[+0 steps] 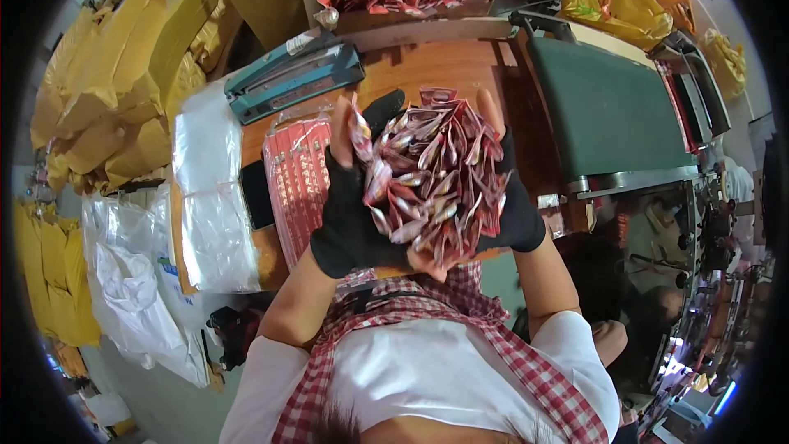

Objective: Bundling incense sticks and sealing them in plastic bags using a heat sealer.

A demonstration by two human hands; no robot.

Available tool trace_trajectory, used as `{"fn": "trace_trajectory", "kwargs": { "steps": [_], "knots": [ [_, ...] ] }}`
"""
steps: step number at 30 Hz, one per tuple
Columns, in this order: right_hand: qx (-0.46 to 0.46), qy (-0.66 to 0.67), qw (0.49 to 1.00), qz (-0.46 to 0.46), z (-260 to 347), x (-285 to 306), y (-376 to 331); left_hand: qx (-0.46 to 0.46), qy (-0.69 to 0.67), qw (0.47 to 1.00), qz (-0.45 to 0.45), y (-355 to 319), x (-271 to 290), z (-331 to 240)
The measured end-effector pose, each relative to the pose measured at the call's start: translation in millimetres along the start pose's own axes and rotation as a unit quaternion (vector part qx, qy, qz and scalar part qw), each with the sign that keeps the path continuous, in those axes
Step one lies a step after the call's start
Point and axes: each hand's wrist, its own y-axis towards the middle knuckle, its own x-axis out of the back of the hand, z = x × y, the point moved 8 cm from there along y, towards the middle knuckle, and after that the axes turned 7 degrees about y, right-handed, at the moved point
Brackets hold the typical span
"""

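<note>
A thick bundle of narrow red, pink and silver packets (436, 173) is held between my two hands, its many crimped ends facing up. My left hand (345, 214) wears a black fingerless glove and is closed round the bundle's left side, with the thumb upright beside one packet that leans outward. My right hand (515, 205), gloved the same way, grips the right side. Bare fingertips show at the bundle's near edge, below the packets. Just left of my left hand, a clear bag of flat red packs (297, 181) lies on the wooden table (411, 62).
A teal hand sealer (296, 82) lies at the table's back left, beyond stacked clear plastic bags (215, 214). At right stands a green conveyor belt (612, 107). Behind the table sits a cardboard box (411, 31) of red packets. Yellow sacks (123, 57) fill the far left.
</note>
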Motion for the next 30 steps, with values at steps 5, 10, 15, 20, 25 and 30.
{"fn": "trace_trajectory", "kwargs": {
  "steps": [5, 10, 15, 20, 25, 30],
  "knots": [
    [-0.083, 0.074, 0.993, -0.04, -34.7, 16.6, -3.9, 0.055, -0.155, 0.983, 0.077, -1.6, 6.5, 23.5],
    [-0.07, -0.166, 0.983, -0.034, -26.8, 22.9, 25.5, -0.118, 0.461, 0.878, 0.056, 14.7, 37.9, 16.1],
    [-0.13, -0.075, 0.989, 0.005, -32.1, 5.8, -5.5, 0.141, -0.053, 0.975, -0.161, -2.9, 35.6, 25.7],
    [-0.053, 0.038, 0.998, -0.006, -31.9, -1.0, 11.1, 0.126, 0.035, 0.984, -0.125, 9.8, 2.6, 4.7],
    [0.046, -0.287, 0.956, 0.032, 0.5, -43.0, 53.7, -0.117, 0.014, 0.99, 0.073, 23.1, 6.9, -52.2],
    [-0.031, -0.218, 0.974, 0.054, -7.8, -83.0, 87.6, 0.005, 0.169, 0.985, 0.023, -27.4, 80.0, -50.9]
  ]
}}
